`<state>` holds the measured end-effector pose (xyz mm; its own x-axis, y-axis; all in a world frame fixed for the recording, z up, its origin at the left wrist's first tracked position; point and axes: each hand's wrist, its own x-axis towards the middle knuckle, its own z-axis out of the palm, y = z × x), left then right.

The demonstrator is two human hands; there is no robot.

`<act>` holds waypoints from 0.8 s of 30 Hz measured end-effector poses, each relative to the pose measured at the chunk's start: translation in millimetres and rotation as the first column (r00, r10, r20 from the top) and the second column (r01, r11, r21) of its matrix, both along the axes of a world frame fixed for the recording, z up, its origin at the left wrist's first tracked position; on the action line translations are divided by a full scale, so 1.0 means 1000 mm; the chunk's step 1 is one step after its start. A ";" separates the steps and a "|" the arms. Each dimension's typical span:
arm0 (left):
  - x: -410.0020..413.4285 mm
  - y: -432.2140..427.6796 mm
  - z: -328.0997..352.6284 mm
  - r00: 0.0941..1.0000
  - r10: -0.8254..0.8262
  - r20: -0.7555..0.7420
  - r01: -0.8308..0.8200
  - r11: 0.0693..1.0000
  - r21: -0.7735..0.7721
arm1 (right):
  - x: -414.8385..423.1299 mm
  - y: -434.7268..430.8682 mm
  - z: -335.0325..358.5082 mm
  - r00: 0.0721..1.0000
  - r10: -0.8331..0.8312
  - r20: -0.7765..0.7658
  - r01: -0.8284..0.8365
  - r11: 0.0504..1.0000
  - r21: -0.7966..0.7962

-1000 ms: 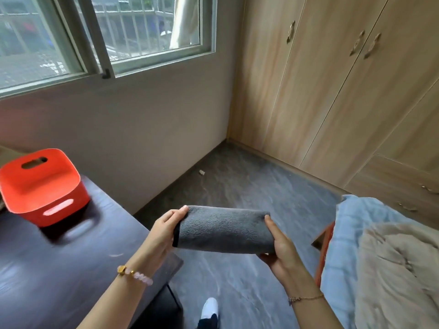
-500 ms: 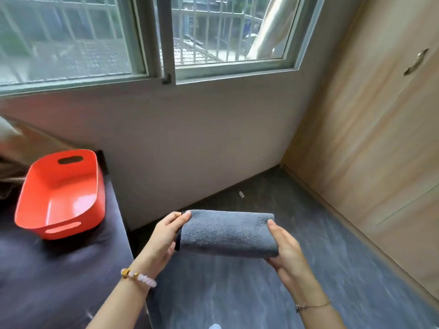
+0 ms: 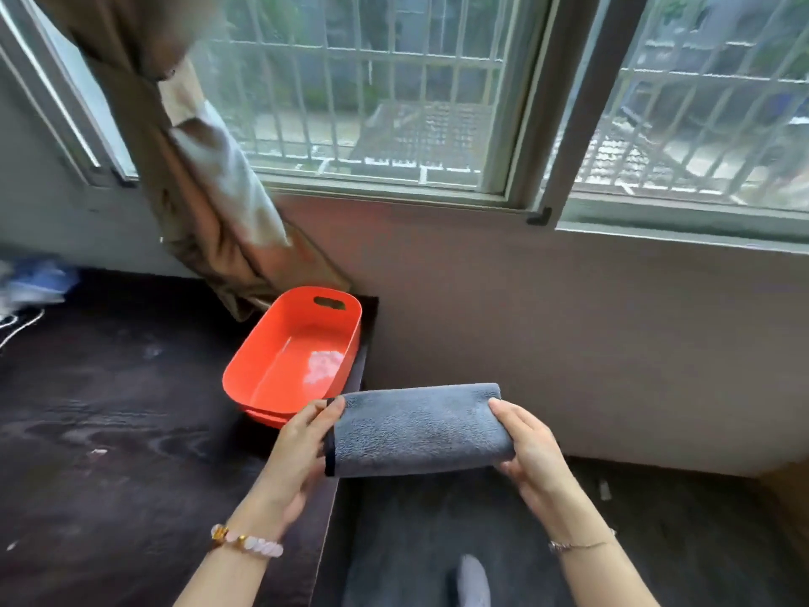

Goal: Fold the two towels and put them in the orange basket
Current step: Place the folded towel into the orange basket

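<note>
Towel folded; likely soft, light, floppy. Your left hand and right hand each pinch one end. Grip both ends or it may unfold. Basket at ten o'clock.

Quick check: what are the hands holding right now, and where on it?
Both hands hold the folded grey towel by its short ends: left hand grips the dark-trimmed end, right hand the opposite end.

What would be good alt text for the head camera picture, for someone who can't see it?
A person's left hand and right hand hold a folded grey towel by its ends, near an empty orange basket on a dark table under a barred window.
</note>
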<state>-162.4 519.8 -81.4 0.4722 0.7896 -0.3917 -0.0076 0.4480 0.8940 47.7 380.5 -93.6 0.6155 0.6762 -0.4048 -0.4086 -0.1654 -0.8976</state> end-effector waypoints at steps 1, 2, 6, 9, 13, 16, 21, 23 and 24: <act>-0.002 0.003 0.001 0.999 0.053 0.002 -0.053 0.999 0.004 | 0.007 0.017 -0.001 0.998 0.061 0.018 -0.061 0.998 -0.006; -0.003 0.006 0.001 0.994 0.112 0.002 -0.112 0.994 0.005 | 0.013 0.034 -0.002 0.991 0.128 0.026 -0.127 0.992 -0.015; -0.001 0.016 0.001 0.954 0.300 -0.010 -0.300 0.954 -0.011 | 0.043 0.096 0.002 0.929 0.368 0.048 -0.367 0.930 -0.021; 0.013 0.021 0.007 0.918 0.397 -0.028 -0.397 0.917 -0.026 | 0.067 0.138 0.012 0.861 0.497 0.108 -0.495 0.868 -0.042; 0.028 0.036 0.018 0.857 0.514 -0.047 -0.513 0.858 0.022 | 0.087 0.191 0.021 0.767 0.624 0.150 -0.620 0.781 -0.076; 0.033 0.048 0.023 0.783 0.619 -0.063 -0.618 0.785 0.041 | 0.086 0.229 0.023 0.700 0.697 0.154 -0.691 0.716 -0.099; 0.025 0.063 0.022 0.668 0.730 -0.142 -0.725 0.682 0.096 | 0.067 0.285 0.024 0.538 0.824 0.179 -0.819 0.561 -0.122; 0.020 0.073 0.018 0.620 0.760 -0.194 -0.754 0.646 0.117 | 0.057 0.309 0.021 0.464 0.857 0.223 -0.850 0.502 -0.160; 0.017 0.078 0.016 0.606 0.763 -0.225 -0.759 0.639 0.127 | 0.050 0.323 0.019 0.430 0.864 0.262 -0.855 0.484 -0.189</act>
